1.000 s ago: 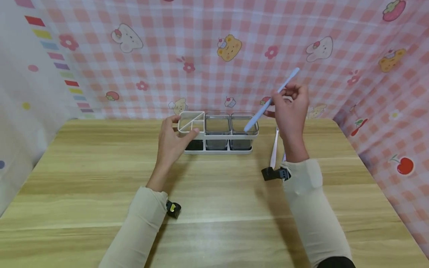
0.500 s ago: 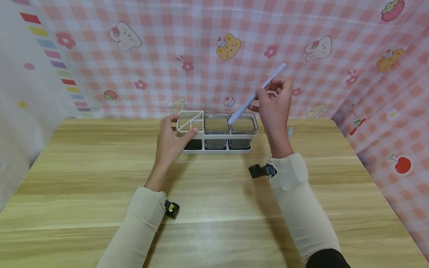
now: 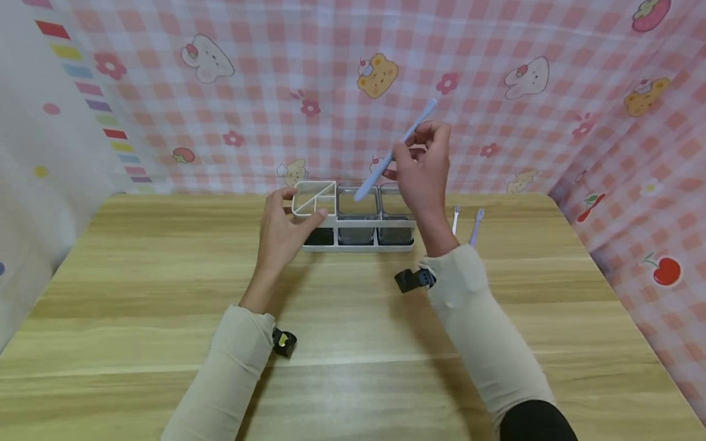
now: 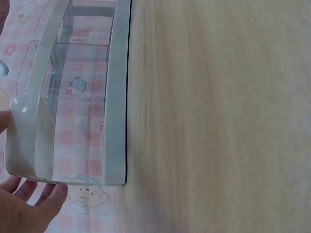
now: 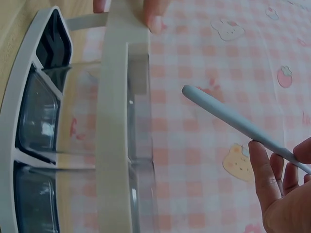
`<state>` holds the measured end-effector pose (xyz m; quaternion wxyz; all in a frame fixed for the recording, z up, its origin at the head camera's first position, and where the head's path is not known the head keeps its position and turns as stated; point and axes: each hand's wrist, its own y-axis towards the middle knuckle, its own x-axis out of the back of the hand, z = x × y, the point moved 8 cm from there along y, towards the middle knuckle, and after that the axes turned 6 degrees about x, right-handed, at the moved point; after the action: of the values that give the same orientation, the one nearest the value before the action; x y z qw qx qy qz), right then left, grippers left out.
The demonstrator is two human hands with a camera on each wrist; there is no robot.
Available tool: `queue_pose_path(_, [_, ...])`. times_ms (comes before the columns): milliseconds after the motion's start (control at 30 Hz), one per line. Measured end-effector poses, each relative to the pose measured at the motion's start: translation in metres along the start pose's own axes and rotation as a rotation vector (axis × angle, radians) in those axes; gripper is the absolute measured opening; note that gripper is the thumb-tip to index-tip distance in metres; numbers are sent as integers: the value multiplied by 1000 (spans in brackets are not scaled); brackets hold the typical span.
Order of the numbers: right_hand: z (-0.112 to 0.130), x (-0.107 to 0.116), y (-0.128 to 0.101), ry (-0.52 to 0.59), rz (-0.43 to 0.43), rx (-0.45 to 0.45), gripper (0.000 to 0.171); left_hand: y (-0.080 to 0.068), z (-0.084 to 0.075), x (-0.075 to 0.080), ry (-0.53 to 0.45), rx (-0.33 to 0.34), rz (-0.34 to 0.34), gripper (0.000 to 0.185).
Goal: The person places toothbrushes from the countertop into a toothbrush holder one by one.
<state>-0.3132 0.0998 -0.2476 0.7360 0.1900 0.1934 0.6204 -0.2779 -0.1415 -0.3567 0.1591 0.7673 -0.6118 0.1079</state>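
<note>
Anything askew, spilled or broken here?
Nothing stands out: the holder stands upright, both clear cups sit in it, and two toothbrushes lie on the table. The tilted blue stick is just held in the right hand.

"What is the right hand [image 5: 286,199] holding?"

"A slim, smooth, pale blue stick [image 5: 228,115], tilted, apart from the off-white plastic rack [image 5: 114,126] with clear cups [image 5: 38,111]."

"Does anything touch the rack?"

"The left hand [image 5: 155,13] does, near the top. Behind is pink-and-white checked, cartoon-printed cloth [image 5: 204,53]."

The right hand [image 3: 423,174] has carried the light-blue stick [image 3: 380,172] leftward along the holder [image 3: 358,224] to above its middle cup [image 3: 356,235].
</note>
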Motion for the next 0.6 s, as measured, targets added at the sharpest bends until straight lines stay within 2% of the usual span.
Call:
queue_pose_path(333, [-7, -24, -9, 29, 37, 10, 23, 1, 0, 2, 1, -5, -7, 74])
queue_pose_path(600, [-13, -36, -15, -5, 42, -6, 23, 2, 0, 2, 9, 5, -4, 74])
